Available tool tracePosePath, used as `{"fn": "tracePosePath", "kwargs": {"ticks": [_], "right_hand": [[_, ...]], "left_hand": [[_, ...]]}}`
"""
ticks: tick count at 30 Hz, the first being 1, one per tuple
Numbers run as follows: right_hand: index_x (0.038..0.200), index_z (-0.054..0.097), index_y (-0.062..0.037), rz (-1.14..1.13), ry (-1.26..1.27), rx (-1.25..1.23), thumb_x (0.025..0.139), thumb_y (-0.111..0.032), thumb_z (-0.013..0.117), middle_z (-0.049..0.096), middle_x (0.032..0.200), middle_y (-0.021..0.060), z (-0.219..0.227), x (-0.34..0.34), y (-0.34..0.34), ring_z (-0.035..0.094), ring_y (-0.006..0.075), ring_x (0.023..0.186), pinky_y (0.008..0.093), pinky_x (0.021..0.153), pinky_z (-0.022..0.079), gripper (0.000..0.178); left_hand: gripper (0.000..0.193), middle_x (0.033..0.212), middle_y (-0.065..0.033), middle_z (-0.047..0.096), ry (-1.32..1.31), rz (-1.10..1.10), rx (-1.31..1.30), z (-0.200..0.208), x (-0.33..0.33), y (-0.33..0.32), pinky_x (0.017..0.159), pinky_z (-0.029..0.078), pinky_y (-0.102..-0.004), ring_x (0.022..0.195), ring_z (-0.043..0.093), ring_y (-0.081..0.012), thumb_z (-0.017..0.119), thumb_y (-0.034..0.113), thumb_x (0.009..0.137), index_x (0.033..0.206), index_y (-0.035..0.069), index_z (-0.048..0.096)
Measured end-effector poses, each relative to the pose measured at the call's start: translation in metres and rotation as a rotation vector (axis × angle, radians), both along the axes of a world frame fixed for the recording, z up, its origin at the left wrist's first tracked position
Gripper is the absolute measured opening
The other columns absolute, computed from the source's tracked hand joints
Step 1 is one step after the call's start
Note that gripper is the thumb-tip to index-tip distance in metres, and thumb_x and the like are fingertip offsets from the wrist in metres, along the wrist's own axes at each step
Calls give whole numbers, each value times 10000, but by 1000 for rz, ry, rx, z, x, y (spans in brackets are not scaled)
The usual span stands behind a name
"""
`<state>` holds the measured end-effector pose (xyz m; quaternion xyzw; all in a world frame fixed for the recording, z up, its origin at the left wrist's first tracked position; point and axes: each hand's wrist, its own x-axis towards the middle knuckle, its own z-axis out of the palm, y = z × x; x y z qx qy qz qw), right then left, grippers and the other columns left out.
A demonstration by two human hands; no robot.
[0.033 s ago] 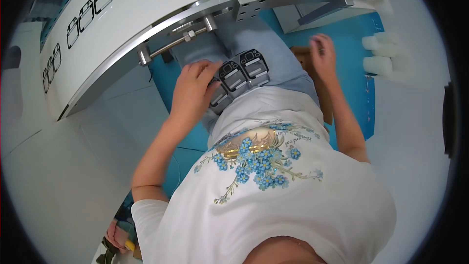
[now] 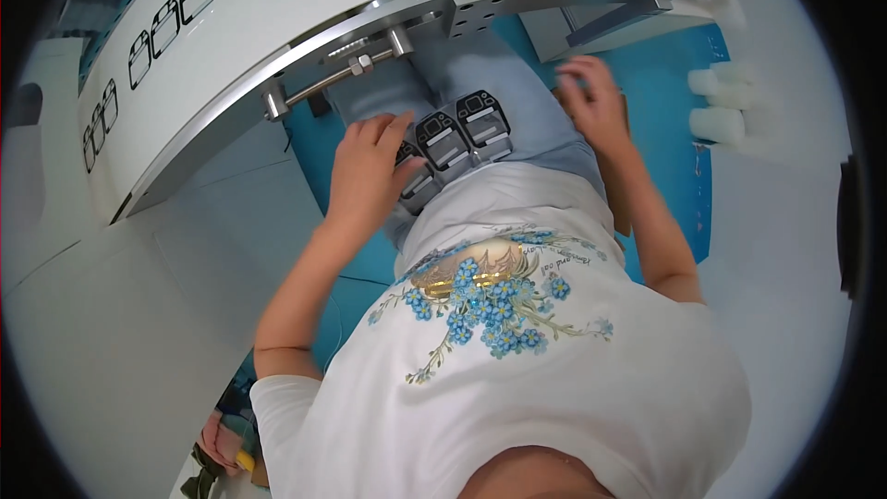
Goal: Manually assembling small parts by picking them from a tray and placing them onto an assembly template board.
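Across my lap lie several small clear panels with black printed outlines and pale strips [image 2: 445, 140], side by side on my blue trousers. The rightmost panel [image 2: 483, 120] lies flat. My left hand [image 2: 365, 166] is at the left end of the row, fingers bent and thumb apart. A leftmost panel [image 2: 418, 187] shows partly below its thumb; whether the hand touches it I cannot tell. My right hand [image 2: 593, 103] hovers beyond the right edge of my thigh, somewhat blurred. Its fingers are loosely bent, apart from the thumb, and nothing shows in them.
A white curved worktop [image 2: 249, 28] with a metal rim bears several black-outlined pieces [image 2: 164, 28]. Under its edge runs a metal rod with a nut [image 2: 360, 64]. A brown cardboard box [image 2: 621, 194] is partly hidden by my right forearm. White cylinders [image 2: 717, 126] stand at the right.
My right hand has moved left, toward my thigh. My left hand has barely shifted, its thumb a little farther right over the panel. The panels keep their places.
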<state>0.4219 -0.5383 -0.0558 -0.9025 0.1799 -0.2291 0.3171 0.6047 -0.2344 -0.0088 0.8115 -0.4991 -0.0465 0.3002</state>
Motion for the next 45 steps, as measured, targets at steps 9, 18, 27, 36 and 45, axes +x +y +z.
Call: {"fn": "tracePosePath", "kwargs": {"ticks": [9,18,27,36,45], "right_hand": [[1088,686,-110,651,143,-223,845,-218,701,599,1051,45,45,71,42,547,270,999,392,884,457,267],[1066,721,-151,718,-29,-339,837,-144,673,620,909,16,35,78,47,581,235,874,370,771,470,235],[1028,730,-101,749,-264,-553,754,-101,693,637,885,8,27,84,53,597,199,802,331,674,473,277],[1039,709,-76,774,-253,-615,745,-121,663,665,970,24,18,83,48,615,194,837,324,683,489,301],[991,678,-65,800,-250,-611,752,-114,655,643,945,27,14,87,39,600,193,823,321,681,483,245]], "left_hand": [[391,1029,-66,643,41,-16,-13,-10,-7,1,766,475,-392,923,584,-288,742,70,745,1130,93,682],[342,946,-44,643,-113,-32,-52,-9,-15,-7,700,488,-359,837,595,-237,699,26,763,1098,94,698],[270,905,-37,643,-74,-11,-104,-8,-9,-4,677,490,-360,804,598,-232,725,55,757,1025,77,712],[242,886,-39,638,-64,-29,-92,-15,-3,-11,654,490,-358,791,600,-233,727,57,755,996,80,715],[242,889,-40,640,-63,-27,-91,-24,-4,-21,655,494,-362,790,604,-234,723,68,758,1000,78,717]]}}
